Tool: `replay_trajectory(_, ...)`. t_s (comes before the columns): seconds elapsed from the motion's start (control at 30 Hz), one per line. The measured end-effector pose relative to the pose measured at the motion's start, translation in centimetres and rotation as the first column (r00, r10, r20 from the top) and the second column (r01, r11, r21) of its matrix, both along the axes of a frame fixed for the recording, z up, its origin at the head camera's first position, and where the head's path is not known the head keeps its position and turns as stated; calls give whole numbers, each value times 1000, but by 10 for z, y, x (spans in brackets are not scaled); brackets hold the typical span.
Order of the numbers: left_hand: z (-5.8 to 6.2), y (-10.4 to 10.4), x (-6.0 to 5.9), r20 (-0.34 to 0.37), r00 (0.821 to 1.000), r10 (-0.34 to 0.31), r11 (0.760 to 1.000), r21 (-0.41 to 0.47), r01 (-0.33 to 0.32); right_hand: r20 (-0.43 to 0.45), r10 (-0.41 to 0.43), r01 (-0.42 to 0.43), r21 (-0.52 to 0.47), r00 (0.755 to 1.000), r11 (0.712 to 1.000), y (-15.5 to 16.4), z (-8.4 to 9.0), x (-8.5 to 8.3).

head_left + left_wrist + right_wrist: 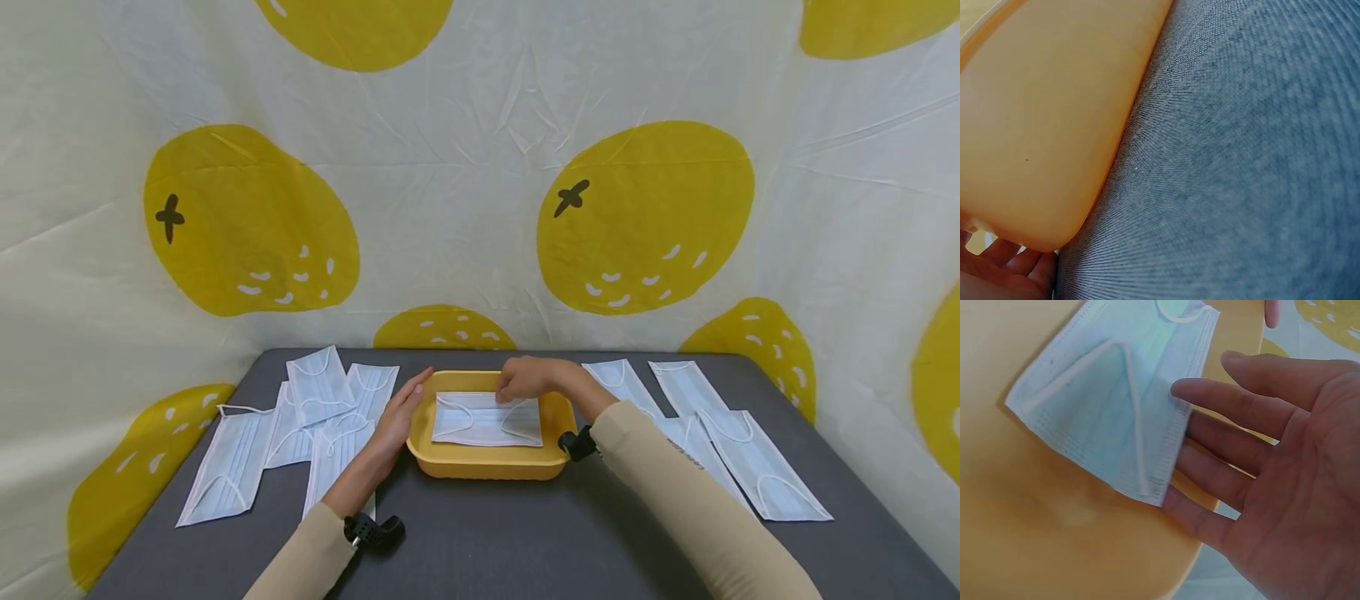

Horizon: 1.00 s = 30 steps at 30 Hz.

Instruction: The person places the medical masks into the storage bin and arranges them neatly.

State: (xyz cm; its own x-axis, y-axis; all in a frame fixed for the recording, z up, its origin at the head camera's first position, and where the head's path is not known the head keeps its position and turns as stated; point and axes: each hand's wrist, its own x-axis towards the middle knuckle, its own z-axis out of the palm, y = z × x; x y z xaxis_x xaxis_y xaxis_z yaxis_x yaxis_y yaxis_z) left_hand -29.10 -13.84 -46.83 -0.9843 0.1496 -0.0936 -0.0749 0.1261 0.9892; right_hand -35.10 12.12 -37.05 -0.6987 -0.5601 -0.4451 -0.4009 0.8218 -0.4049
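Note:
A yellow tray point(487, 467) stands mid-table with one pale blue face mask point(487, 419) lying flat inside it. My right hand point(521, 379) reaches over the tray's far side. In the right wrist view its fingers point(1222, 456) are straight and spread, touching the edge of the mask point(1116, 406) on the tray floor point(1054, 537). My left hand point(401, 412) lies with straight fingers against the tray's left wall. The left wrist view shows that wall point(1041, 125) close up, with my fingertips point(1004, 275) just below it.
Several more masks point(315, 417) lie overlapping on the grey table point(487, 542) left of the tray. Others point(712, 433) lie to its right. A white cloth with yellow fruit prints point(645, 217) hangs close behind and round the table.

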Motion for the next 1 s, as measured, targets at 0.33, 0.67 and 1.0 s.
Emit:
replay_trajectory(0.33,-3,0,-1,-23,1000,-4,1000,-9,4,-25,-12,12,-4,1000,1000,0,-3,2)
replay_trajectory(0.67,-6,0,-1,-39,999,-1,1000,6,1,-67,-6,1,-85,998,996,6,-7,6)
replay_trajectory(1.0,-6,0,0,-47,999,-3,1000,-4,3,-136,0,-40,-288,991,957,24,2,19)
